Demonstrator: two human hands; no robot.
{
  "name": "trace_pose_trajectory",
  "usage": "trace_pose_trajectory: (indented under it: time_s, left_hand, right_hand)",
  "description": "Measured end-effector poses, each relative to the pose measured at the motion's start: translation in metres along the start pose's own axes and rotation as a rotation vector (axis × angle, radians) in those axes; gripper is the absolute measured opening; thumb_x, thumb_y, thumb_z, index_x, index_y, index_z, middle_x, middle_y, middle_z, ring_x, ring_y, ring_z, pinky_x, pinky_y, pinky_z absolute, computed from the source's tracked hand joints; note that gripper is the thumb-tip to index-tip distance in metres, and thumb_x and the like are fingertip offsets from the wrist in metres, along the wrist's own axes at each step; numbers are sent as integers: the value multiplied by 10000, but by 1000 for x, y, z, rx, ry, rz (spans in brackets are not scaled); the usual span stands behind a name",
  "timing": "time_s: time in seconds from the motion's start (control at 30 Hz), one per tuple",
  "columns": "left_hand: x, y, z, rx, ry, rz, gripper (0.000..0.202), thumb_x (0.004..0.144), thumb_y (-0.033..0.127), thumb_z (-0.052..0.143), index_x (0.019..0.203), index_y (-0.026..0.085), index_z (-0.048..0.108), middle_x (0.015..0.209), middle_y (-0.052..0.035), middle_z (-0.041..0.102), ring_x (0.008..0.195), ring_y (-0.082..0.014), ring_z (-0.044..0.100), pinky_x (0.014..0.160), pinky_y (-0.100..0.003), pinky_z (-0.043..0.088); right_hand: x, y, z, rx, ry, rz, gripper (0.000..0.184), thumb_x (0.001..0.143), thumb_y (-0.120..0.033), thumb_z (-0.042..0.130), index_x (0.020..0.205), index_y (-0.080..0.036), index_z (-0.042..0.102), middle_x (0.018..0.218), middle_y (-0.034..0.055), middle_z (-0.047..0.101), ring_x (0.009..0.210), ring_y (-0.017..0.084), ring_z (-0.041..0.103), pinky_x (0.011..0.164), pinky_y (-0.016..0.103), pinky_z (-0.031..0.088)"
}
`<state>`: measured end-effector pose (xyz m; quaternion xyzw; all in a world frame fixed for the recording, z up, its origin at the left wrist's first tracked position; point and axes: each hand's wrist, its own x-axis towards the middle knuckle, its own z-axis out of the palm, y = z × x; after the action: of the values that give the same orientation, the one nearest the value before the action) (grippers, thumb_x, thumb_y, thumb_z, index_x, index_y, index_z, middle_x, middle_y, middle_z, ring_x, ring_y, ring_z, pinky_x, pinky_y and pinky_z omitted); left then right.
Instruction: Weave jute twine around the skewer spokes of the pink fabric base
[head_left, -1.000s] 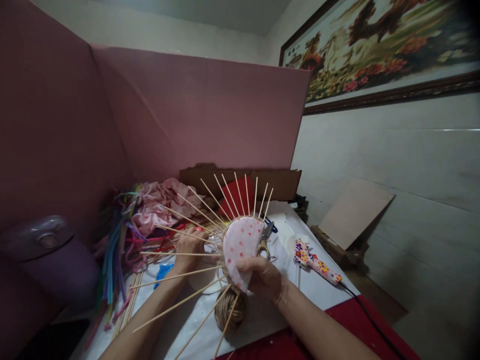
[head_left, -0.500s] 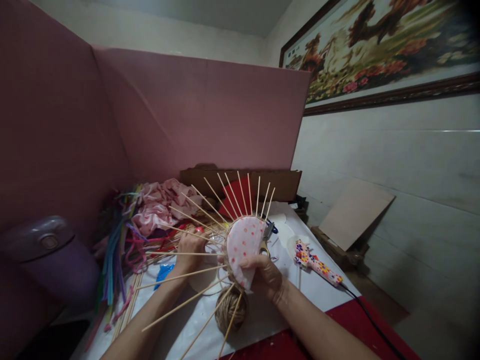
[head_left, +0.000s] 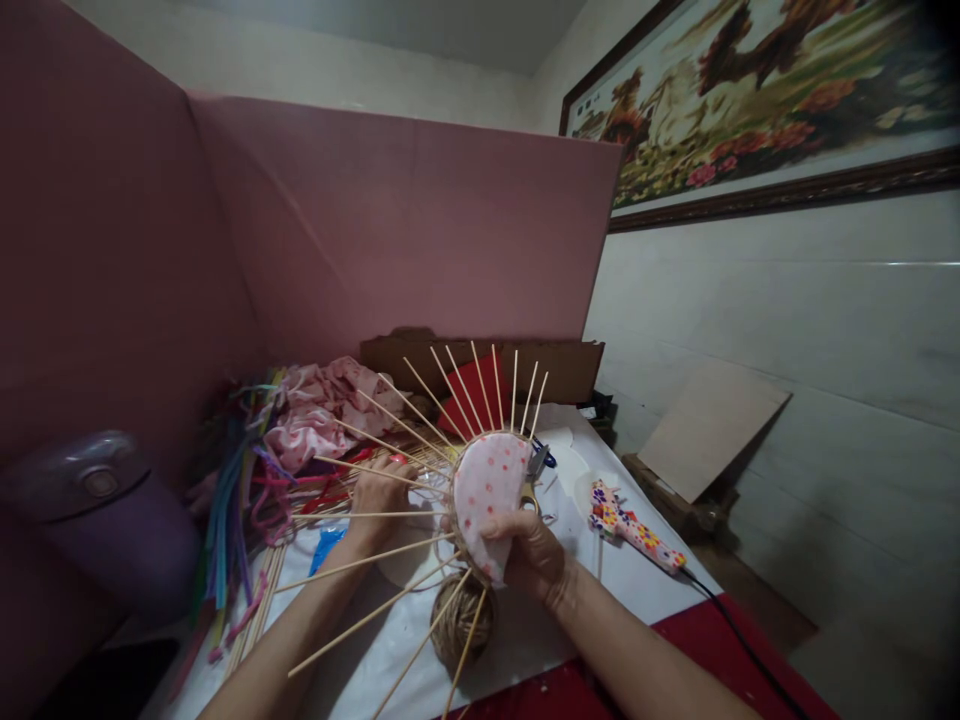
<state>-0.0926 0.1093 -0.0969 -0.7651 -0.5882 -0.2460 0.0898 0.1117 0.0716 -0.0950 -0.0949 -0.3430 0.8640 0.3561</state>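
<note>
My right hand grips a round base covered in white cloth with red dots, thumb on its face. Thin wooden sticks fan out from the rim in many directions, and twine runs around that rim. My left hand is closed just left of the base, behind some sticks; its fingertips are partly hidden, and what they hold cannot be made out. Below the base lies a ball of brown twine, with a loose loop of twine near it. Scissors lie behind the base's right side.
A flower-patterned glue gun with a black cord lies on the right of the white tabletop. Crumpled pink cloth, coloured fuzzy stems and loose sticks are heaped at left. A purple lidded container stands far left.
The base and its sticks have tilted slightly, with the left-hand sticks shifting a little downward. My left hand has moved very slightly; my right hand keeps its grip.
</note>
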Motion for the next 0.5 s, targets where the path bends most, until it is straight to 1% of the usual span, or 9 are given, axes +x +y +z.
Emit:
trace_pose_trajectory:
  time_s: [0.13,0.27,0.4,0.5]
  left_hand:
    - [1,-3,0,-111,28,-44,178,662,98,469,680,172,631,751,-98,598,766,-249,506,695,-369,352]
    - [3,-11,-3,-292,76,-125,185,642,106,488,679,185,652,721,-64,620,728,-209,522,683,-332,378]
    - [7,-25,-14,-535,173,-240,180,639,157,512,745,185,655,749,-43,653,708,-178,563,650,-288,417]
    - [10,-33,-28,-746,249,-330,167,661,261,534,766,164,622,677,-29,647,613,-160,585,556,-260,439]
  right_hand:
    - [0,0,1,1,11,-6,394,575,-92,567,967,-67,585,743,77,665,633,130,583,521,200,431]
    - [0,-1,1,-3,14,-8,400,572,-86,564,971,-59,581,770,85,665,640,132,585,523,203,432]
    - [1,-1,-2,-14,34,-16,415,577,-89,569,991,-68,579,820,87,664,638,130,583,491,196,418]
    - [2,-2,-4,13,52,-10,400,579,-83,564,978,-76,586,843,78,666,619,119,574,475,191,412]
